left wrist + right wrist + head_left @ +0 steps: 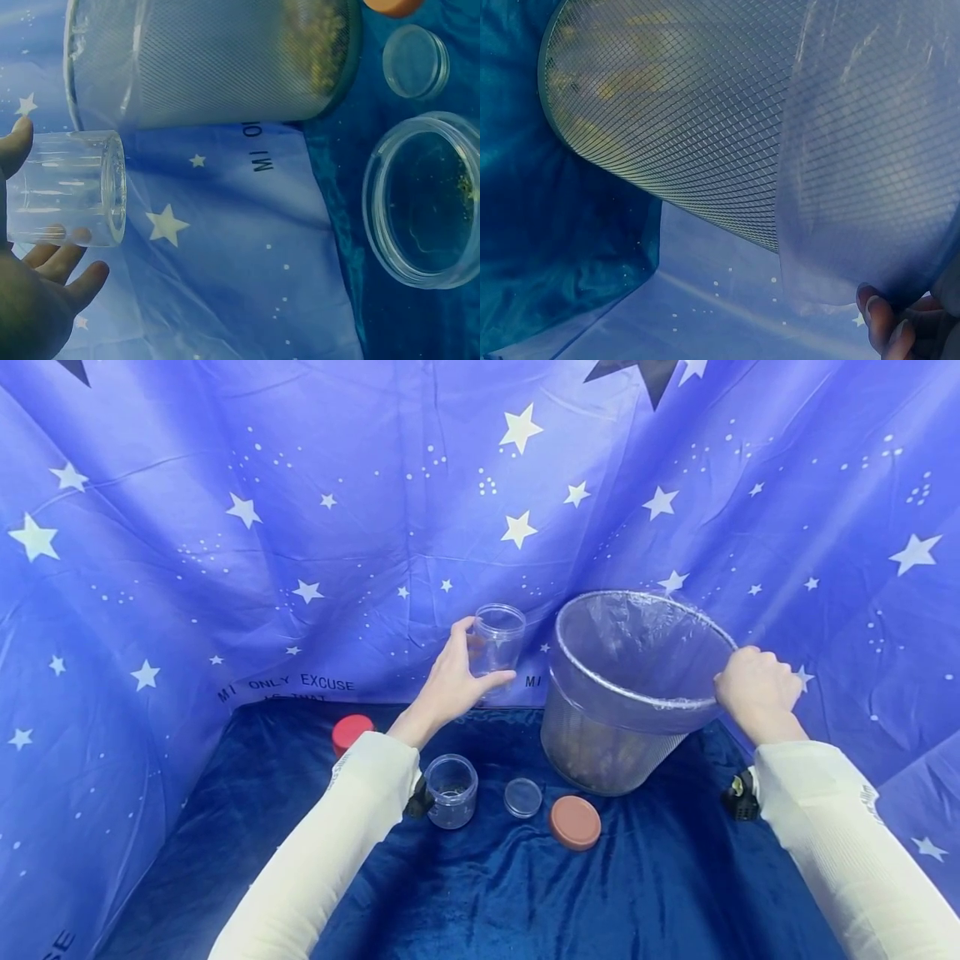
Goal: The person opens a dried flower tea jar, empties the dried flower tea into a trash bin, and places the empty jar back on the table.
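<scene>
My left hand point(459, 675) holds a clear plastic jar point(499, 635) in the air, thumb on one side and fingers on the other. The jar looks empty in the left wrist view. At the right, my right hand point(759, 689) grips the rim of a mesh wastebasket point(600, 752) lined with a clear plastic bag point(637, 693). Some yellowish-brown contents point(319, 45) show through the mesh near its bottom. Below my left wrist, a second clear jar point(452, 793) stands without a lid, with small crumbs inside.
On the dark blue cloth point(465, 902) lie a clear lid point(522, 798) and an orange-brown lid point(575, 822). A red lid point(352, 732) shows behind my left sleeve. A blue star-patterned curtain point(420, 527) hangs behind and at both sides.
</scene>
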A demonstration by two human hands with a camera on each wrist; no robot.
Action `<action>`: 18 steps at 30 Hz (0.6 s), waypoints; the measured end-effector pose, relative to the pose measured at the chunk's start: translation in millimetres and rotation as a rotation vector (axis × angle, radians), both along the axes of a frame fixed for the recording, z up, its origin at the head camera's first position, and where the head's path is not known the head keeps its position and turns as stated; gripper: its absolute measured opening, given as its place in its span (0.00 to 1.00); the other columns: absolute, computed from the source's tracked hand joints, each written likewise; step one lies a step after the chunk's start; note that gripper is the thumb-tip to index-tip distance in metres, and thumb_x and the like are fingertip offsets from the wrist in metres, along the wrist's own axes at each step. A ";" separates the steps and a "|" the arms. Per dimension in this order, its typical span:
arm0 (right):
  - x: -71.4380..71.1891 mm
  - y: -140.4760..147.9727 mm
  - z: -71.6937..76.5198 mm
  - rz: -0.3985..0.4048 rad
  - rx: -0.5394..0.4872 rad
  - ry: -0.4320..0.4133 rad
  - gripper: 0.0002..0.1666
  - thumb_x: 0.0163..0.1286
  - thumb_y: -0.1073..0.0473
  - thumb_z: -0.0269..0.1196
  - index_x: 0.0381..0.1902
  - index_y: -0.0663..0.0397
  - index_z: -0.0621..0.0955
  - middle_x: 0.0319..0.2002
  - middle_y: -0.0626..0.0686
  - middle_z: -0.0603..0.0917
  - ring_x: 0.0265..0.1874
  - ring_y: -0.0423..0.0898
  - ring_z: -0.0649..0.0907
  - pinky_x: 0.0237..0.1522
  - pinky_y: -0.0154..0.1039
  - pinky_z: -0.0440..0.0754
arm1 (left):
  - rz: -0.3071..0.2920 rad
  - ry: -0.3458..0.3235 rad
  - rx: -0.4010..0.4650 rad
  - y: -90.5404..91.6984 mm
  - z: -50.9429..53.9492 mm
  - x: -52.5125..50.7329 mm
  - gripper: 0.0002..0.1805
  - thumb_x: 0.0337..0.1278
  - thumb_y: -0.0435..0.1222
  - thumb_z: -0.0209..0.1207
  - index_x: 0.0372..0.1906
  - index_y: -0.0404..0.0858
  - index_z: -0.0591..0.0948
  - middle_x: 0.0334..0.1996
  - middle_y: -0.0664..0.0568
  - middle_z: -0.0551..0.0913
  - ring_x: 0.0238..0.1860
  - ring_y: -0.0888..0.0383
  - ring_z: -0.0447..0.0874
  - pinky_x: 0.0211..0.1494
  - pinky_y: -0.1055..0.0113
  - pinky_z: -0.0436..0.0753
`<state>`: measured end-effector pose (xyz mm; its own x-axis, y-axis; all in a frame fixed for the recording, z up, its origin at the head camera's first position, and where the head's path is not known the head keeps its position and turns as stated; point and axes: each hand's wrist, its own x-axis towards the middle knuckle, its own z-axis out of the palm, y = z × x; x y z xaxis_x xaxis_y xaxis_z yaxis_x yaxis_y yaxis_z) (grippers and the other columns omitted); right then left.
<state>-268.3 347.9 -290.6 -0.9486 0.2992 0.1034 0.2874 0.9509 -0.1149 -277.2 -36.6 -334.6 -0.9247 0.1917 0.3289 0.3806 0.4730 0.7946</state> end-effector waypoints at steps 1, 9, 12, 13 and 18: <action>0.5 0.3 -0.3 0.001 0.000 0.004 0.30 0.68 0.55 0.51 0.49 0.86 0.70 0.47 0.85 0.73 0.47 0.80 0.75 0.41 0.67 0.75 | -0.001 -0.002 0.003 -0.9 -1.7 -0.4 0.50 0.51 0.49 0.70 0.73 0.42 0.53 0.64 0.42 0.73 0.66 0.49 0.74 0.67 0.52 0.74; 1.2 0.3 0.8 -0.018 -0.003 -0.016 0.32 0.69 0.54 0.52 0.51 0.86 0.69 0.48 0.85 0.73 0.48 0.80 0.75 0.42 0.66 0.75 | 0.033 -0.030 0.025 -8.0 -17.1 -3.4 0.48 0.50 0.40 0.72 0.71 0.39 0.55 0.62 0.40 0.71 0.65 0.45 0.76 0.66 0.53 0.75; 1.6 0.3 1.0 -0.015 -0.006 -0.012 0.32 0.68 0.55 0.51 0.51 0.86 0.69 0.48 0.85 0.73 0.48 0.80 0.75 0.41 0.67 0.75 | 0.053 -0.048 0.039 -9.7 -22.5 -4.3 0.47 0.49 0.38 0.72 0.70 0.39 0.55 0.62 0.40 0.72 0.65 0.45 0.76 0.67 0.53 0.75; 1.6 0.3 0.9 -0.013 -0.006 -0.010 0.31 0.69 0.55 0.51 0.51 0.86 0.69 0.48 0.85 0.73 0.48 0.80 0.75 0.41 0.67 0.75 | 0.057 -0.049 0.044 -10.5 -24.1 -4.5 0.47 0.48 0.37 0.72 0.70 0.39 0.56 0.61 0.40 0.72 0.64 0.44 0.76 0.67 0.53 0.75; 1.4 -1.0 0.3 -0.005 -0.005 -0.006 0.31 0.69 0.55 0.51 0.51 0.87 0.69 0.48 0.85 0.73 0.48 0.80 0.74 0.42 0.67 0.75 | 0.075 -0.039 0.071 -15.2 -31.8 -5.0 0.45 0.44 0.35 0.70 0.68 0.39 0.58 0.59 0.40 0.71 0.62 0.42 0.76 0.67 0.52 0.74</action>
